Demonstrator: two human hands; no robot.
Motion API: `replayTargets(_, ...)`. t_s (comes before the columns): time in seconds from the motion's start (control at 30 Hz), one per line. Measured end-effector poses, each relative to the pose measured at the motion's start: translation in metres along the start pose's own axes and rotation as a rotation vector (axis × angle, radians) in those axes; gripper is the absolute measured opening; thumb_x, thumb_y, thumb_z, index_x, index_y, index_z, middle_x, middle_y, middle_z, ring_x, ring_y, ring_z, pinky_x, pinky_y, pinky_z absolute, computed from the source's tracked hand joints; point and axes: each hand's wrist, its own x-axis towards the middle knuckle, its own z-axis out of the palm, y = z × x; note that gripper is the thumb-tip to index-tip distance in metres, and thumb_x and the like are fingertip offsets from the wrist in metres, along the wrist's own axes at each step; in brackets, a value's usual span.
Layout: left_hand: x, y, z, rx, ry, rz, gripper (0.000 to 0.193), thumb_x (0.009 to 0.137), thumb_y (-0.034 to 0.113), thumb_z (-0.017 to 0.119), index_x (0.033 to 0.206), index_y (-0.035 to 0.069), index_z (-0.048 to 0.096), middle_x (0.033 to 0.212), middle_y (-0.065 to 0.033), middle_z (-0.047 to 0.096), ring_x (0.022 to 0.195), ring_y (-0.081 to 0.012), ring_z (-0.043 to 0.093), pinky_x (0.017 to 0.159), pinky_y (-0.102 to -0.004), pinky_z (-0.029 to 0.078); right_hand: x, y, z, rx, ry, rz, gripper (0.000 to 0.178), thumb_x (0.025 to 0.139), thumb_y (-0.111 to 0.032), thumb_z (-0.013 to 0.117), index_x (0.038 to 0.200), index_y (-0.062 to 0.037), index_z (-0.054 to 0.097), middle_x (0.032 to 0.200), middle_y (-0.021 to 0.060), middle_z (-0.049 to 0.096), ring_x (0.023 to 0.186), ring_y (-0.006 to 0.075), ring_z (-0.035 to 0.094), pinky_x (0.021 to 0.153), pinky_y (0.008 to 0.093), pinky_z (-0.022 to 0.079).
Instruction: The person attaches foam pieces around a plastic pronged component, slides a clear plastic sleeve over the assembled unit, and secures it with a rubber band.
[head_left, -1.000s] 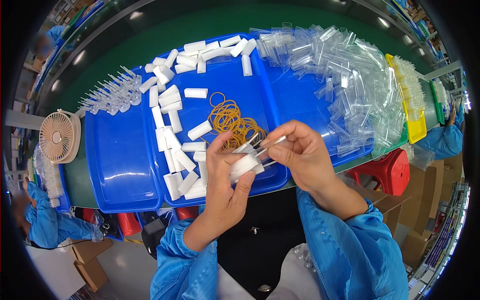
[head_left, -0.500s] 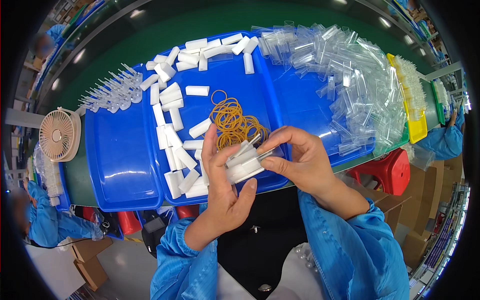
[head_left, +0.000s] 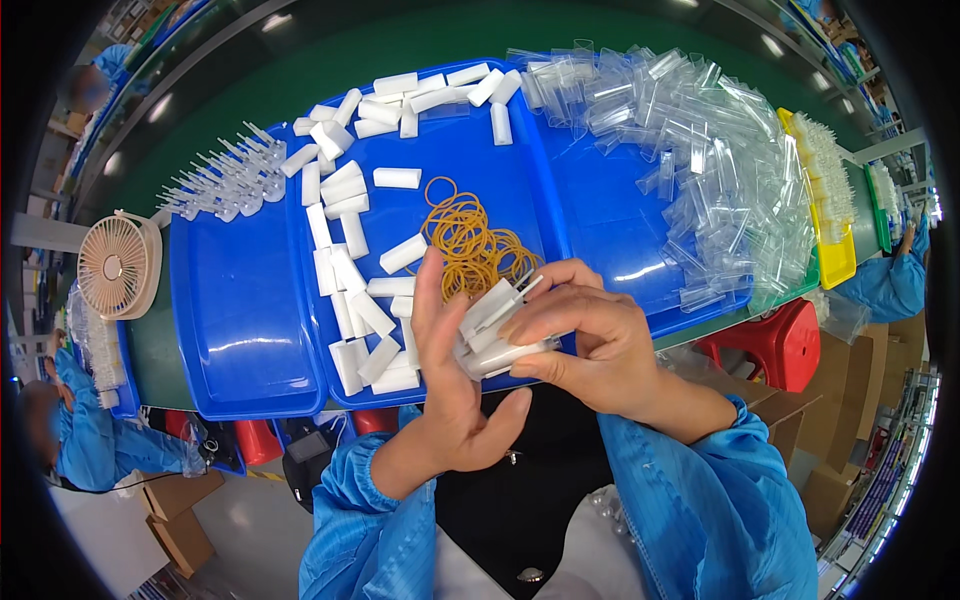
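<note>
Clearly, the thing in hand is a small stack of white plastic pieces (head_left: 492, 330), flat oblong blocks lying one on another, slightly fanned, with a thin pale stem poking out at the upper right end. The stack sits above the near edge of the middle blue tray (head_left: 470, 150), just on the person's side of the heap of tan rubber bands (head_left: 470, 240). The left hand (head_left: 455, 400) stands upright behind and to the left of the stack, palm open and fingers straight, its fingertips reaching toward the rubber bands, the stack resting against the palm. The right hand (head_left: 590, 345) comes in from the right of the stack and is closed on it, fingers curled over the top, thumb beneath. Left of the rubber bands, loose white blocks (head_left: 350, 260) lie scattered in a band through the same tray. Left of that tray lies another blue tray (head_left: 240, 310), bare in its middle; to the right, a third carries a heap of clear plastic sleeves (head_left: 690, 140). All trays rest on a green table (head_left: 400, 45).
</note>
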Motion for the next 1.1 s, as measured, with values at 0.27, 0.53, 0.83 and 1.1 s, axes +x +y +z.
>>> replayTargets(0.27,-0.001,0.003,-0.008,-0.594,-0.011,-0.400,0.033,0.093,0.013,0.043,0.123,0.000,0.038,0.131,-0.0194,0.036,0.118,-0.0239,0.042,0.101,-0.0357,0.031,0.002,-0.013,-0.006,-0.346,-0.094,-0.244,0.020,0.068,-0.021,0.077,0.086,-0.0179,0.069,0.095,-0.0063,0.066,0.096,0.0162,0.054,0.078,0.0308,0.033)
replayTargets(0.53,-0.001,-0.002,-0.004,-0.544,0.062,-0.339,0.019,0.093,0.010,0.043,0.110,0.003,0.043,0.128,-0.0178,0.040,0.115,-0.0225,0.041,0.098,-0.0344,0.032,-0.005,-0.005,-0.010,-0.078,0.121,0.081,0.025,0.081,-0.013,0.066,0.103,-0.0044,0.056,0.089,0.0064,0.061,0.086,0.0162,0.058,0.073,0.0282,0.043)
replayTargets(0.83,0.002,-0.001,-0.001,-0.255,0.011,-0.309,0.020,0.089,0.005,0.044,0.109,0.002,0.045,0.125,-0.0179,0.042,0.111,-0.0239,0.044,0.095,-0.0340,0.034,0.003,-0.011,-0.004,0.124,-0.060,0.320,0.032,0.084,-0.009,0.062,0.114,-0.0003,0.053,0.105,0.0078,0.058,0.097,0.0140,0.053,0.087,0.0281,0.041)
replayTargets(1.1,0.002,-0.006,-0.006,-0.073,-0.119,-0.294,0.025,0.085,0.000,0.047,0.110,0.001,0.043,0.125,-0.0205,0.038,0.110,-0.0284,0.046,0.092,-0.0349,0.037,0.001,-0.004,-0.004,0.127,-0.052,0.290,0.033,0.079,-0.004,0.067,0.110,-0.0002,0.056,0.102,0.0081,0.060,0.093,0.0127,0.054,0.083,0.0269,0.043)
